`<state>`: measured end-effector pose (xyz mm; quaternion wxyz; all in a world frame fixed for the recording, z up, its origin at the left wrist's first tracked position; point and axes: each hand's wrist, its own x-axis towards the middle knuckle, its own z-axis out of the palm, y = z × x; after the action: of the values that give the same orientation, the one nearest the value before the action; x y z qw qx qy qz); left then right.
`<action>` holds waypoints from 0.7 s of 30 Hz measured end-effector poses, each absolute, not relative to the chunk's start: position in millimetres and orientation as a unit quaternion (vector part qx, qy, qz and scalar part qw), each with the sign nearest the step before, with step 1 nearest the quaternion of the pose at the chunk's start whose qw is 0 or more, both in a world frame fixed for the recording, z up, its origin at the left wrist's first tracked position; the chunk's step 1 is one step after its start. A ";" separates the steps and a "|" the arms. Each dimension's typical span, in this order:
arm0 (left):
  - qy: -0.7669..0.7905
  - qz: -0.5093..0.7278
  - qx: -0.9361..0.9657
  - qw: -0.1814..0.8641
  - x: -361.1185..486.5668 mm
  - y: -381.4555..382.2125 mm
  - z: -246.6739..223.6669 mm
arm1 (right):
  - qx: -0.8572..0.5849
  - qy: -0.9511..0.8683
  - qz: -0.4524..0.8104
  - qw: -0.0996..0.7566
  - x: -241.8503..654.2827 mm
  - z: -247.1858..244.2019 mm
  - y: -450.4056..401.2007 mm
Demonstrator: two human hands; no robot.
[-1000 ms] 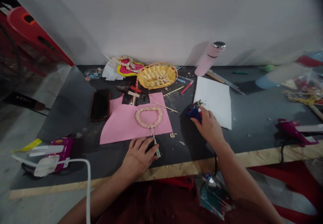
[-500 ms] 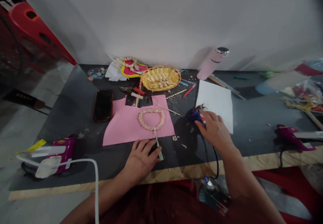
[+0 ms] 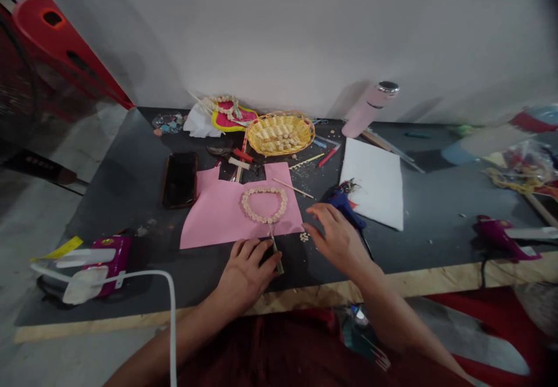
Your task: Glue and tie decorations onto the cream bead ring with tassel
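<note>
A bracelet of pale beads point(image 3: 264, 205) lies in a ring on a pink sheet point(image 3: 209, 218), and its cord and tassel point(image 3: 279, 264) trail over the sheet's near edge. My left hand point(image 3: 247, 271) rests on the table beside the tassel. Its thumb lies across the tassel and stands apart from the bent fingers. My right hand point(image 3: 337, 239) is raised over the table, fingers spread, holding nothing. Just beyond it a blue glue gun point(image 3: 346, 204) lies against the white pad point(image 3: 372, 183), its cord partly hidden by the hand.
A wicker basket point(image 3: 281, 134) holds small pale pieces. Pliers point(image 3: 226, 153), a phone point(image 3: 180, 179) and a pink bottle point(image 3: 370, 108) lie or stand around. Tiny beads point(image 3: 304, 237) are scattered near the sheet. Purple devices point(image 3: 111, 265) sit at both sides; a white cable point(image 3: 170, 305) crosses the front edge.
My right hand has let go of the glue gun, which now lies on the table, and moved left toward the bracelet. The left hand stays by the tassel.
</note>
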<state>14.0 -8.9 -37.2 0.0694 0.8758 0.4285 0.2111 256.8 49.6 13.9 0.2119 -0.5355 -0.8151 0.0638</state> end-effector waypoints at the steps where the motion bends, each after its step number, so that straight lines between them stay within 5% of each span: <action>1: 0.428 0.214 0.876 0.067 14.0 -8.8 -37.2 | -0.534 -0.813 0.076 0.218 251.9 11.6 48.3; 21: 0.369 0.204 0.904 0.066 11.2 -8.3 -36.3 | -0.444 -0.873 0.127 0.154 236.4 1.7 80.2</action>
<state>11.2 -8.3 -36.3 0.0664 0.9043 0.3689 0.2044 236.4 80.2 1.7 0.1544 -0.4445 -0.8732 0.1274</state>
